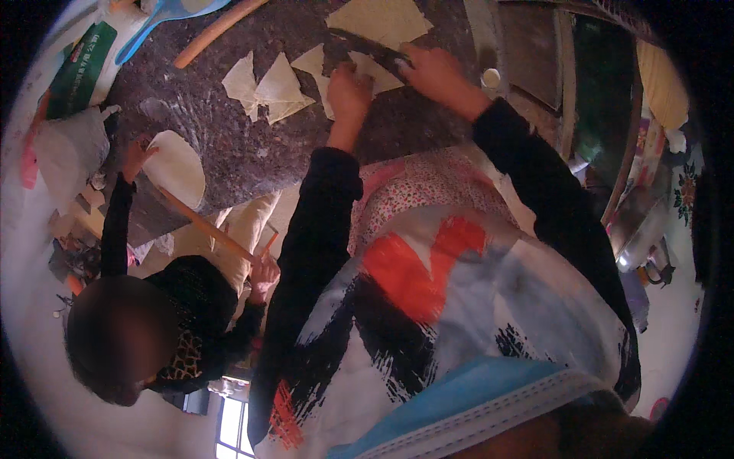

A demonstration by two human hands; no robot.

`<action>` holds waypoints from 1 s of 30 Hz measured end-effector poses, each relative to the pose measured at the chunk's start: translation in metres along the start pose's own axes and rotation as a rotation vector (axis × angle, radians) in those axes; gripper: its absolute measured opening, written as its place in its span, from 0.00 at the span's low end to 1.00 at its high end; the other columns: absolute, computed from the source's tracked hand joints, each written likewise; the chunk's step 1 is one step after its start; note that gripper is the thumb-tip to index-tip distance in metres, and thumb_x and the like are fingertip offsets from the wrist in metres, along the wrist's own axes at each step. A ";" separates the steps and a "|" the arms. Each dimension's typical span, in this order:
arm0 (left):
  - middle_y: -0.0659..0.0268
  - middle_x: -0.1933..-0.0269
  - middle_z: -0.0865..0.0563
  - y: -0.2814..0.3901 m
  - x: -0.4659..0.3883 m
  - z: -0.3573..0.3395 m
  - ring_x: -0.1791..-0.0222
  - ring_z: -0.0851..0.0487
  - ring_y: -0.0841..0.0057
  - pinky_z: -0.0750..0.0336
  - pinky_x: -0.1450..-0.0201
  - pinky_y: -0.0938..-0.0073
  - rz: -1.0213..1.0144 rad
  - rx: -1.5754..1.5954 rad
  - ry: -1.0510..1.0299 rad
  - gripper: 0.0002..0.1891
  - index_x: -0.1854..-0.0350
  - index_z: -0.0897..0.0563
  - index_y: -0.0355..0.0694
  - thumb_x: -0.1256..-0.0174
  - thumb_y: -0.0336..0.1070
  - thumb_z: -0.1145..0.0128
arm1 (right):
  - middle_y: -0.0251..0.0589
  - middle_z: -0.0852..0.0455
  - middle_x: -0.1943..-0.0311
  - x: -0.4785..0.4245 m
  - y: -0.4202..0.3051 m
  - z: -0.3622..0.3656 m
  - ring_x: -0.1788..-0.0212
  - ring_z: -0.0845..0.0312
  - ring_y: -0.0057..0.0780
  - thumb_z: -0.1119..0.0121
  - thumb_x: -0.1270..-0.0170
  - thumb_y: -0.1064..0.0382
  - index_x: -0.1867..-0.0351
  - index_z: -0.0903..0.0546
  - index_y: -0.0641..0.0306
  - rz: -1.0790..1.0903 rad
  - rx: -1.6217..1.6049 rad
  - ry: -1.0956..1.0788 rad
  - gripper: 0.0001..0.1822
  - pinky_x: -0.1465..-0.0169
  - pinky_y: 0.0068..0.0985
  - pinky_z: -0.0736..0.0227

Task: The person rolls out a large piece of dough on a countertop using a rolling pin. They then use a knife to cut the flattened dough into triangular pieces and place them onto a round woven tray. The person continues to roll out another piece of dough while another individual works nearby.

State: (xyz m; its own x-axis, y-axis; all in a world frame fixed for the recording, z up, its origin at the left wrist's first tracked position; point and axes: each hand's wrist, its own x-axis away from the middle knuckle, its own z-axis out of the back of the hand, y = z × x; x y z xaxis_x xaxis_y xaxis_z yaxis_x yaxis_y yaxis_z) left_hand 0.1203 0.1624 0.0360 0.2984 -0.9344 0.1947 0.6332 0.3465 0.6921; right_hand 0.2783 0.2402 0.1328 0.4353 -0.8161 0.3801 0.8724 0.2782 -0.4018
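My right hand (438, 72) grips a knife with a dark blade (364, 48), which lies along the near edge of a large flat sheet of dough (381, 22). My left hand (350, 94) is curled over cut dough pieces on the dark stone-like worktop (246, 155). Whether its fingers pinch one is hidden. A cut dough piece (379, 74) lies between my two hands. Further left are another pointed piece (309, 60), overlapping dough triangles (281, 89) and one more triangle (241, 80).
To my left, another person's hand (135, 160) touches a flattened oval of dough (175, 166); their other hand holds a wooden rolling pin (212, 226). A wooden stick (218, 31) and a blue-rimmed utensil (152, 26) lie at the far left. A small round pale object (491, 78) is beyond my right wrist.
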 end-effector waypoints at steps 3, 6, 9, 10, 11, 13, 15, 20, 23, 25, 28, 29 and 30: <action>0.53 0.60 0.19 0.031 -0.024 0.043 0.59 0.20 0.54 0.25 0.57 0.59 0.050 -0.298 -0.181 0.16 0.58 0.21 0.42 0.51 0.39 0.37 | 0.56 0.18 0.75 0.015 0.008 0.003 0.70 0.19 0.50 0.46 0.39 0.51 0.51 0.25 0.62 -0.052 -0.064 0.321 0.20 0.67 0.39 0.24; 0.53 0.57 0.22 0.028 -0.065 0.049 0.59 0.21 0.56 0.25 0.58 0.58 -0.190 -0.190 0.054 0.14 0.59 0.20 0.43 0.50 0.38 0.38 | 0.53 0.17 0.76 0.009 0.012 0.001 0.70 0.19 0.52 0.48 0.38 0.50 0.53 0.26 0.67 -0.239 -0.334 0.368 0.22 0.63 0.42 0.25; 0.54 0.61 0.18 0.004 -0.114 0.030 0.59 0.20 0.54 0.26 0.58 0.55 -0.406 -0.111 0.109 0.19 0.58 0.20 0.39 0.53 0.41 0.35 | 0.62 0.18 0.71 -0.007 0.004 -0.007 0.66 0.21 0.60 0.46 0.41 0.51 0.49 0.28 0.74 -0.368 -0.471 0.292 0.27 0.59 0.49 0.27; 0.51 0.54 0.22 0.003 -0.119 0.029 0.53 0.23 0.53 0.27 0.53 0.56 -0.373 -0.203 0.025 0.23 0.52 0.24 0.36 0.48 0.44 0.38 | 0.62 0.18 0.70 -0.009 -0.004 -0.007 0.66 0.21 0.60 0.46 0.41 0.51 0.49 0.29 0.74 -0.365 -0.454 0.328 0.27 0.59 0.49 0.27; 0.48 0.46 0.27 0.003 -0.124 0.028 0.47 0.27 0.53 0.28 0.48 0.57 -0.340 -0.296 -0.059 0.27 0.46 0.28 0.34 0.43 0.47 0.41 | 0.62 0.18 0.70 -0.010 -0.014 -0.007 0.65 0.21 0.60 0.46 0.41 0.51 0.48 0.29 0.74 -0.362 -0.437 0.365 0.27 0.59 0.48 0.27; 0.45 0.39 0.31 -0.011 -0.138 0.020 0.41 0.30 0.52 0.29 0.43 0.57 -0.349 -0.410 -0.130 0.32 0.40 0.32 0.32 0.39 0.51 0.43 | 0.62 0.18 0.69 -0.013 -0.029 -0.012 0.65 0.21 0.59 0.46 0.41 0.52 0.48 0.29 0.74 -0.382 -0.410 0.407 0.27 0.60 0.47 0.26; 0.44 0.39 0.31 -0.038 -0.157 0.010 0.40 0.31 0.51 0.29 0.44 0.54 -0.421 -0.461 -0.087 0.33 0.41 0.31 0.32 0.41 0.52 0.41 | 0.63 0.19 0.69 -0.018 -0.042 -0.026 0.64 0.21 0.59 0.45 0.41 0.53 0.49 0.29 0.74 -0.404 -0.392 0.414 0.26 0.60 0.47 0.26; 0.45 0.45 0.26 0.044 -0.138 0.019 0.51 0.23 0.54 0.26 0.49 0.54 -0.193 -0.446 -0.325 0.32 0.45 0.28 0.32 0.42 0.55 0.41 | 0.64 0.19 0.70 -0.013 -0.051 -0.031 0.64 0.22 0.60 0.45 0.42 0.54 0.55 0.27 0.72 -0.576 -0.339 0.392 0.22 0.59 0.48 0.27; 0.47 0.48 0.24 0.025 -0.143 0.002 0.56 0.22 0.57 0.25 0.52 0.56 -0.288 -0.451 -0.285 0.31 0.46 0.28 0.32 0.41 0.54 0.42 | 0.64 0.19 0.70 -0.018 -0.058 -0.030 0.64 0.22 0.60 0.46 0.42 0.54 0.57 0.26 0.71 -0.602 -0.322 0.372 0.20 0.58 0.48 0.27; 0.49 0.50 0.23 -0.006 -0.149 -0.026 0.58 0.21 0.58 0.25 0.53 0.57 -0.415 -0.448 -0.173 0.29 0.46 0.27 0.32 0.39 0.54 0.44 | 0.63 0.18 0.70 -0.021 -0.067 -0.028 0.64 0.22 0.60 0.46 0.42 0.54 0.59 0.26 0.70 -0.592 -0.287 0.355 0.19 0.59 0.48 0.27; 0.50 0.53 0.22 -0.047 -0.158 -0.052 0.59 0.21 0.60 0.25 0.53 0.58 -0.374 0.010 -0.129 0.26 0.48 0.25 0.32 0.37 0.51 0.45 | 0.63 0.18 0.71 -0.035 -0.082 -0.027 0.64 0.22 0.61 0.46 0.42 0.55 0.60 0.25 0.70 -0.551 -0.247 0.338 0.18 0.60 0.49 0.27; 0.50 0.53 0.21 -0.056 -0.160 -0.055 0.58 0.21 0.60 0.25 0.53 0.58 -0.219 0.472 -0.188 0.24 0.49 0.24 0.32 0.36 0.50 0.46 | 0.63 0.18 0.71 -0.048 -0.086 -0.032 0.64 0.22 0.61 0.46 0.42 0.55 0.59 0.25 0.70 -0.523 -0.244 0.345 0.19 0.60 0.49 0.27; 0.50 0.54 0.21 -0.059 -0.162 -0.054 0.57 0.22 0.60 0.25 0.52 0.58 -0.066 0.938 -0.245 0.23 0.51 0.23 0.32 0.35 0.49 0.47 | 0.63 0.19 0.72 -0.058 -0.090 -0.037 0.64 0.22 0.61 0.46 0.42 0.55 0.59 0.25 0.71 -0.500 -0.239 0.356 0.19 0.60 0.50 0.27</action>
State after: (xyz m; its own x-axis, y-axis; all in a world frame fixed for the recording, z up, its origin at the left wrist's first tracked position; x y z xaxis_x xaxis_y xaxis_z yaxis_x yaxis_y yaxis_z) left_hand 0.0731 0.2976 -0.0735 0.0584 -0.9778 0.2013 -0.2151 0.1846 0.9590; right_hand 0.1663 0.2434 0.1165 -0.1458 -0.9468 0.2869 0.8593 -0.2649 -0.4374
